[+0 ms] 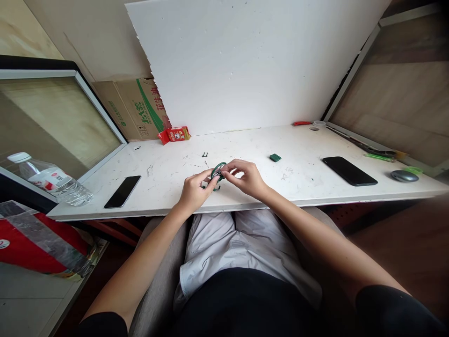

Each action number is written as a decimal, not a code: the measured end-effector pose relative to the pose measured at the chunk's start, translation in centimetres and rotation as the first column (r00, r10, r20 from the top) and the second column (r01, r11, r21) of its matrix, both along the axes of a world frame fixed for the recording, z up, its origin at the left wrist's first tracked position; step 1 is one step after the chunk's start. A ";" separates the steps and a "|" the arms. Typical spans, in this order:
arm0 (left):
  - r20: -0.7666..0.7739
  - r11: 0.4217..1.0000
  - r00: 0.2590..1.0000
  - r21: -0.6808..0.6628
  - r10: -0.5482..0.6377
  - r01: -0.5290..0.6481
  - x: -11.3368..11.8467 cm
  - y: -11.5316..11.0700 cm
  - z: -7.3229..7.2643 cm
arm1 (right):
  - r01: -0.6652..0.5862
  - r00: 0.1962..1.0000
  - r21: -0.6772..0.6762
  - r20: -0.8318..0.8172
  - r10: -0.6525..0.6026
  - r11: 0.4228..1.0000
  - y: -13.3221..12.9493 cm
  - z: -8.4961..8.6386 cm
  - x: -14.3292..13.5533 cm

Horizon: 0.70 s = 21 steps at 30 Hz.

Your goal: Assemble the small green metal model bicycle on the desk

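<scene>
A small green spoked wheel (pixel 218 169), like one from a toy bicycle, is held up just above the table near its front edge. My left hand (pixel 195 189) grips its lower left rim between thumb and fingers. Against the wheel's right side, my right hand (pixel 245 177) has thumb and index finger pinched together; whatever is between those fingertips is too small to make out. Under the hands lies another small green part (pixel 216 188), partly hidden. Just behind are small dark green pieces (pixel 205 154) and several thin pins (pixel 197 165). A green block (pixel 275 157) lies to the right.
The white table (pixel 168 192) holds a phone (pixel 122 192) at left, another phone (pixel 350 171) and a mouse (pixel 404 175) at right. A water bottle (pixel 52 180) lies tilted at the left edge. Behind are a red box (pixel 178 134) and a white board (pixel 238 65).
</scene>
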<state>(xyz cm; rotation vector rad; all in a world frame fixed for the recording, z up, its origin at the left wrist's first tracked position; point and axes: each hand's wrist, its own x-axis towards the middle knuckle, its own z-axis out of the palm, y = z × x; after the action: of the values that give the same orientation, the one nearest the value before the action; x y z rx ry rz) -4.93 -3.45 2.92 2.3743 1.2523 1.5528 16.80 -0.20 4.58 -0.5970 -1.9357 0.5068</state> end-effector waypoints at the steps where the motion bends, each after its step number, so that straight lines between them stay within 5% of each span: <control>1: -0.013 1.000 1.000 0.003 0.007 -0.007 0.0 0.0 -0.1 | 0.011 1.000 0.051 0.021 -0.012 0.999 0.0 -0.1 -0.1; 11: -0.074 0.993 0.991 0.046 0.114 -0.111 0.3 -0.3 -0.2 | 0.213 0.907 0.465 0.232 -0.350 0.859 -0.2 -1.2 -0.5; 16: -0.062 0.990 0.989 0.046 0.134 -0.131 0.6 -0.3 -0.4 | 0.241 0.888 0.518 0.223 -0.401 0.821 -0.2 -1.7 -1.0; 21: -0.091 0.990 0.987 0.054 0.134 -0.130 0.6 -0.5 -0.1 | 0.239 0.907 0.474 0.202 -0.369 0.847 -0.4 -1.8 -1.3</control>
<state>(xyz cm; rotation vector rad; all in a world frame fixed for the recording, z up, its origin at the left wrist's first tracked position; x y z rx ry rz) -4.34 -3.91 2.77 2.4674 1.4345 1.5384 15.55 -0.61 2.74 -0.6921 -2.0795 -0.2403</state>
